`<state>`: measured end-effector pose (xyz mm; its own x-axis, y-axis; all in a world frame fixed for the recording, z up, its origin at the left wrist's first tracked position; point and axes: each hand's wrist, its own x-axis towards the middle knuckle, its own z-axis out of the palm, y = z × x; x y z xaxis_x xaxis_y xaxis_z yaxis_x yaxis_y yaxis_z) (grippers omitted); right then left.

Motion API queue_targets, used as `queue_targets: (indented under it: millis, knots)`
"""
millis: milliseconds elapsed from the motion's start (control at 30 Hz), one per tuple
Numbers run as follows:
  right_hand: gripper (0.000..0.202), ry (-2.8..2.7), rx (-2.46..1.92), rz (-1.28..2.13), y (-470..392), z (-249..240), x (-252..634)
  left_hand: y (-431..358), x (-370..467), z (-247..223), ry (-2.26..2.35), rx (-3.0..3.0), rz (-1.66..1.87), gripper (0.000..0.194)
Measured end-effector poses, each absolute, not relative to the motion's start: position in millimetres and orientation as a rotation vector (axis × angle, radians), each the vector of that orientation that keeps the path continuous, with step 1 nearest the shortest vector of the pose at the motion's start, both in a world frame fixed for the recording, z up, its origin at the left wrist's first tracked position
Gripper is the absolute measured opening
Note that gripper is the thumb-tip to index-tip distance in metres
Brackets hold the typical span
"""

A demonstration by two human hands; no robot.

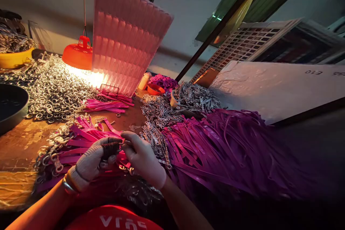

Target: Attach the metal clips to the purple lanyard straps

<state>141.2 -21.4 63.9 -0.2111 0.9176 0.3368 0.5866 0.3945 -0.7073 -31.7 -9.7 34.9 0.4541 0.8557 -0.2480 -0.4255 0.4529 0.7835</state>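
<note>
Magenta straps: at least three groups, one by the hands, one under the single ribbed panel, one broad heap rightward; single straps past counting.
Hands: two, gloved; left curled, right pinching, fingertips meeting on one small piece, mostly hidden.
Metal rings: a heap, uncountable, beneath one orange lamp.
Vessels: one dark pan, cut by the frame; one yellow tub.
Open room: bare bench left of the near straps; a narrow gap beyond them.
</note>
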Motion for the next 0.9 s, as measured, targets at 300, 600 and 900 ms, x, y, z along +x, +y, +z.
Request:
queue_targets:
  millis: [300,600,900]
  knots:
    - [0.024,-1.555,-1.362,0.823,-5.6,63.5,143.4,-25.9,-30.6,59.2,1.020,1.185,1.366,0.031]
    - [0.024,-1.458,-1.252,1.063,-2.9,82.5,132.8,-12.2,-45.8,47.2,0.741,0.634,1.034,0.023]
    - [0.017,-1.620,-1.206,0.473,-8.9,54.5,117.5,-25.5,-13.1,24.0,0.698,0.555,1.050,0.026]
